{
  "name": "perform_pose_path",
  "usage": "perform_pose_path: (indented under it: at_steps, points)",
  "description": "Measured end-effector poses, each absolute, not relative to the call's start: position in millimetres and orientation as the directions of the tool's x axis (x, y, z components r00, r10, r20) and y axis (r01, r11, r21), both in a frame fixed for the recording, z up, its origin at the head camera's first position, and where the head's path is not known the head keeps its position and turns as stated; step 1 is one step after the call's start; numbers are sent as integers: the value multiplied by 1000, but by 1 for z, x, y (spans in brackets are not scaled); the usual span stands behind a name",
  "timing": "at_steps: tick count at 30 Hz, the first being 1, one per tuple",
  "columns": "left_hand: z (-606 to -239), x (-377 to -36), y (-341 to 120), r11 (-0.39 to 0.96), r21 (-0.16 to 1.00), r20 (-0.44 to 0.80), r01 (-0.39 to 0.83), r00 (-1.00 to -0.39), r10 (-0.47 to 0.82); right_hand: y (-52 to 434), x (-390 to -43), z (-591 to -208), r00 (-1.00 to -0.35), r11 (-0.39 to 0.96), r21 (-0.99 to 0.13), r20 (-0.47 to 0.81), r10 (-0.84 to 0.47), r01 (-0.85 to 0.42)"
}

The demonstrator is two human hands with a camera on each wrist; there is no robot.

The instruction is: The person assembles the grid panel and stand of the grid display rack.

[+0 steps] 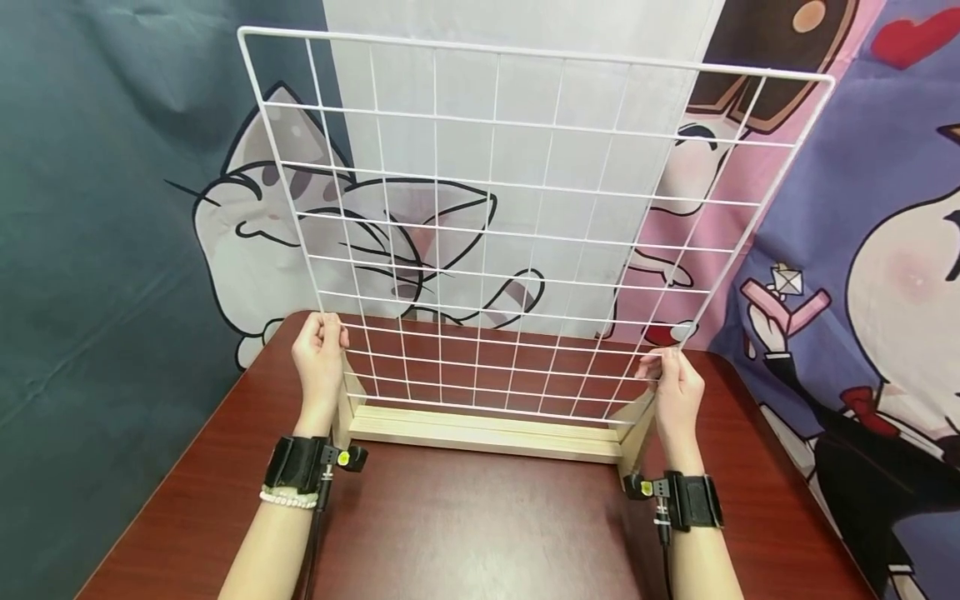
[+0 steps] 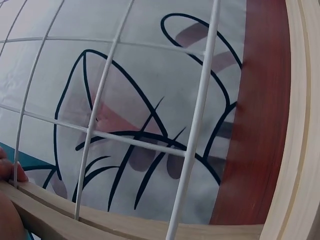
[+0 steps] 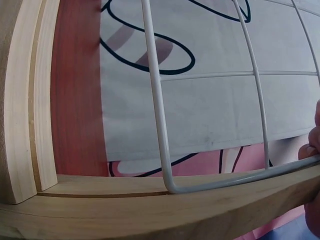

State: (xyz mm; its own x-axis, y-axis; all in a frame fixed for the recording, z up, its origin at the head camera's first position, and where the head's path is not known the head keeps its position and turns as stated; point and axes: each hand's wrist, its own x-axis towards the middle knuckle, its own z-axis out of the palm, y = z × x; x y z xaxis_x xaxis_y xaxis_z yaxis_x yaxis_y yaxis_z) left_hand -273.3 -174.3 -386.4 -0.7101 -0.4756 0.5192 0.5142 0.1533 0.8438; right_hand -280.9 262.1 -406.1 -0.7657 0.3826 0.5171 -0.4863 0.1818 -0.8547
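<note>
A large white wire grid panel (image 1: 491, 185) stands upright on a pale wooden stand (image 1: 487, 433) on a dark red-brown table (image 1: 480, 533). My left hand (image 1: 321, 346) grips the panel's left edge low down, fingers curled round the wire. My right hand (image 1: 675, 377) grips the right edge at about the same height. In the left wrist view the grid wires (image 2: 197, 100) run down to the wooden stand (image 2: 300, 125), with a fingertip (image 2: 7, 170) at the lower left. In the right wrist view the grid's bottom corner (image 3: 170, 187) lies against the wooden stand (image 3: 25, 125), beside my fingers (image 3: 312, 145).
Cartoon-printed cloth backdrops (image 1: 862, 250) hang behind the table, dark teal (image 1: 97, 208) on the left. The table's rounded far corners sit just beyond the stand. Both wrists wear black camera straps (image 1: 300, 462), and the left one a bead bracelet.
</note>
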Motion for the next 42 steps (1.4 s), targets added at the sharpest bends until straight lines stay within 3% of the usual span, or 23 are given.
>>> perform_pose_path:
  at_steps: [12,42]
  points:
    - [-389,-270,-172,227,832,548,506,-690,-472,250,-262,-389,-751,258,-828,561,349,-498]
    - [-392,-274,-172,274,788,614,552,-669,-419,250,-265,-391,-709,295,-772,634,307,-563]
